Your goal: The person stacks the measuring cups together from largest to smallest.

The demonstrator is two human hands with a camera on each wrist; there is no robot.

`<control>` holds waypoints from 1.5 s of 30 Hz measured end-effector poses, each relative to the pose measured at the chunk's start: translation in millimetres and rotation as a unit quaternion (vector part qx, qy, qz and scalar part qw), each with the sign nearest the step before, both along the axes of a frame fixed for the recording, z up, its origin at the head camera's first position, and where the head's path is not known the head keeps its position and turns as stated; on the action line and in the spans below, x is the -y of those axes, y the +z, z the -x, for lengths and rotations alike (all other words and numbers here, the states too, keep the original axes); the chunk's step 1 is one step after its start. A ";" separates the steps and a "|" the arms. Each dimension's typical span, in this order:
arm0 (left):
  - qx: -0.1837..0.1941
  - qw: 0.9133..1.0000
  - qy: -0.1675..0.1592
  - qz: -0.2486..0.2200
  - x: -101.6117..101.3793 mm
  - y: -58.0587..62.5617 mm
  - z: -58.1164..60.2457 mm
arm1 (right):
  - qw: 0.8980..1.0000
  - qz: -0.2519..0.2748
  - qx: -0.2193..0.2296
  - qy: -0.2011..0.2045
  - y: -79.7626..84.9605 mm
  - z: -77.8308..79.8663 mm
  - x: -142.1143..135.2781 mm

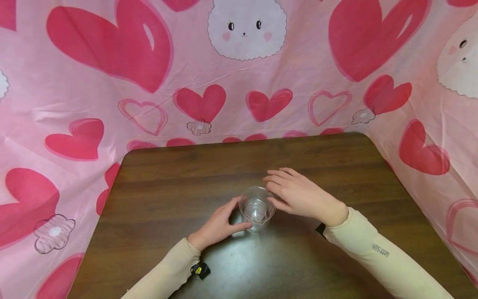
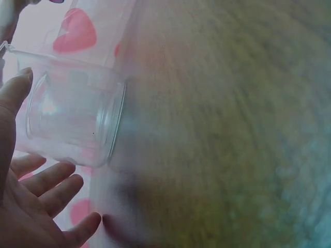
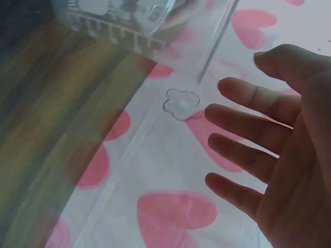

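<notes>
A clear glass beaker [image 1: 244, 207] with a pouring lip stands on the table, with a smaller clear beaker [image 1: 255, 209] nested inside it. In the left wrist view the outer beaker [image 2: 77, 150] shows from the side, and the inner one sits above its base. My left hand [image 1: 220, 224] is beside it, thumb at the near side and fairly straight fingers along the left. Over the right of the rim, my right hand [image 1: 296, 195] has its fingers spread and holds nothing. The right wrist view shows graduation marks on the glass [image 3: 116, 32], apart from these fingertips.
The dark wood-grain table [image 1: 168, 187] has rounded far corners. A pink cloth [image 1: 231, 74] with hearts and white fluffy faces hangs behind it and along both sides. Dark straps show at both sleeve cuffs.
</notes>
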State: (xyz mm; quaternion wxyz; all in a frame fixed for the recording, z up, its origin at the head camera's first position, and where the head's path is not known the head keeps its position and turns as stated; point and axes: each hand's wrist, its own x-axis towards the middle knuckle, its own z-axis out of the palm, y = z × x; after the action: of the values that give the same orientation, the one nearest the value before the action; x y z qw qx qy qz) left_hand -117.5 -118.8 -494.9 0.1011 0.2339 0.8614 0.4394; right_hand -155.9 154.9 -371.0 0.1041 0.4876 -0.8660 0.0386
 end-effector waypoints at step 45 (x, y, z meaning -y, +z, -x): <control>0.006 1.000 0.004 0.002 -1.1 4.8 -3.2 | 0.967 0.094 -0.001 -0.236 -80.4 -17.1 -42.3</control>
State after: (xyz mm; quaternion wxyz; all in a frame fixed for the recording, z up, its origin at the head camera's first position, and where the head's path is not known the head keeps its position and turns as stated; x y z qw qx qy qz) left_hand -114.3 -117.7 -490.2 0.1050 0.2280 0.8626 0.4392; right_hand -138.8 197.2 -451.3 0.1567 0.2573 -0.9489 0.0938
